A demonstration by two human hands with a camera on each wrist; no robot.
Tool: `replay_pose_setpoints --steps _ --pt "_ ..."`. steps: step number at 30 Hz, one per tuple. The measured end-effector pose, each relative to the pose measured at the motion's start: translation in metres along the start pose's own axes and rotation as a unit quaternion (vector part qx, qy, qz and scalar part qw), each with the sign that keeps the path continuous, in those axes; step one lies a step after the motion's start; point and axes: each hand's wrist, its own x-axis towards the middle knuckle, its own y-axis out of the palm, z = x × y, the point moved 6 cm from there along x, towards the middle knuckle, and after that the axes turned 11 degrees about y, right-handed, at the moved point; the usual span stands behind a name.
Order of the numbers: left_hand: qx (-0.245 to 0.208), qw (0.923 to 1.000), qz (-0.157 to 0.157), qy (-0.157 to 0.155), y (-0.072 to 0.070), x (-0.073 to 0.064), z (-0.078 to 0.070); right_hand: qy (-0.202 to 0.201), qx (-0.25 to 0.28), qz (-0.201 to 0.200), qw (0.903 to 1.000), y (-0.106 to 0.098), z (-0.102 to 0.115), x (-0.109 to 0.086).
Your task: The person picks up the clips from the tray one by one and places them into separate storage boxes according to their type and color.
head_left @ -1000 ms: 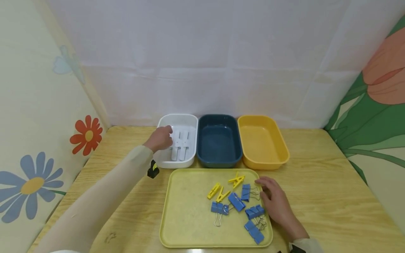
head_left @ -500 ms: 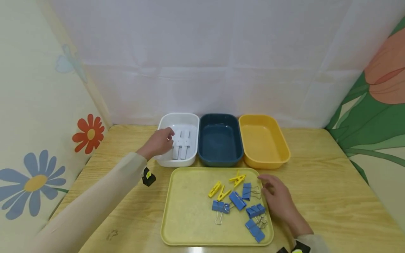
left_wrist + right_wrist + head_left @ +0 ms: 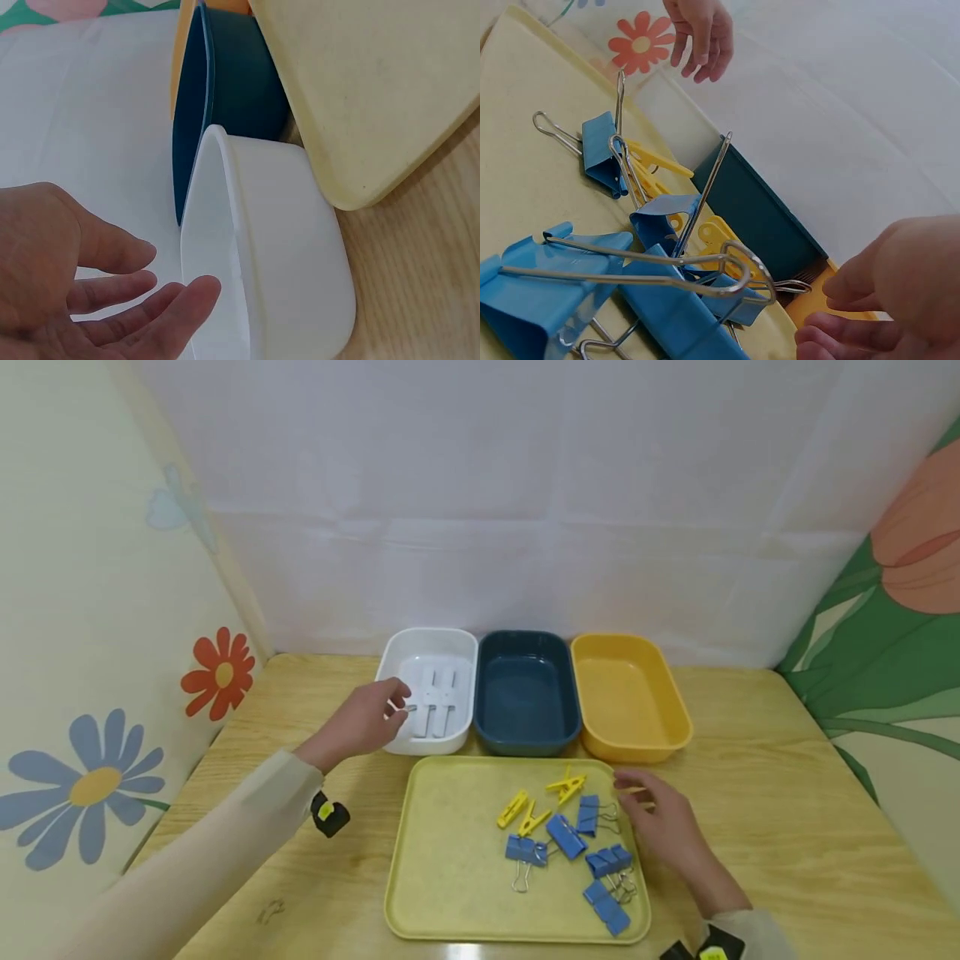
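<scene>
My left hand [image 3: 366, 717] hovers at the left front side of the white bin [image 3: 427, 747], its fingers loosely bent with nothing between them. White pieces with metal parts [image 3: 435, 702] lie inside that bin; their kind is hard to tell. At the right rim of the pale yellow tray [image 3: 446, 860] is my right hand [image 3: 667, 822], also holding nothing, fingers slightly bent. Closest to it on the tray are several blue binder clips [image 3: 609, 860] with wire handles. Yellow clothespins [image 3: 513, 808] lie behind and left of them. In the right wrist view, binder clips [image 3: 675, 307] fill the foreground.
A dark teal bin [image 3: 527, 693] and a yellow bin [image 3: 630, 697] stand beside the white one, in a row behind the tray. A white cloth [image 3: 525, 510] hangs at the back. Flower-printed panels flank the wooden table [image 3: 765, 777].
My left hand has drawn back from over the white bin toward its left front edge, and its fingers have spread. My right hand stays by the tray rim. The view has shifted slightly.
</scene>
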Motion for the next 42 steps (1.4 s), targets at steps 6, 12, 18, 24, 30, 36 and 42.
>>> replay_pose_setpoints --steps 6,12,18,24,30,36,42 --pt "-0.006 0.9999 -0.006 0.012 0.001 -0.015 -0.009 0.025 0.019 0.029 0.9991 0.002 -0.001 0.001" --pt "-0.017 0.9998 0.0 0.006 0.005 -0.027 -0.012 0.028 0.03 0.049 0.998 0.005 -0.001 0.002" --pt "-0.027 0.9996 0.003 -0.005 0.009 -0.036 -0.01 0.019 0.037 0.055 0.9976 0.007 -0.001 0.003" --pt "-0.032 0.9994 0.009 0.001 0.016 -0.044 -0.012 0.033 0.075 0.071 0.9941 0.011 0.0 0.002" --pt "-0.034 0.9993 0.006 0.016 0.025 -0.052 -0.014 0.054 0.1 0.088 0.9896 0.015 0.001 0.002" --pt "-0.046 0.9987 0.007 0.022 0.035 -0.058 -0.013 0.055 0.122 0.102 0.9857 0.016 0.003 0.001" --pt "-0.069 0.9973 0.021 -0.014 0.048 -0.066 -0.007 0.064 0.15 0.118 0.9795 0.017 0.001 0.001"
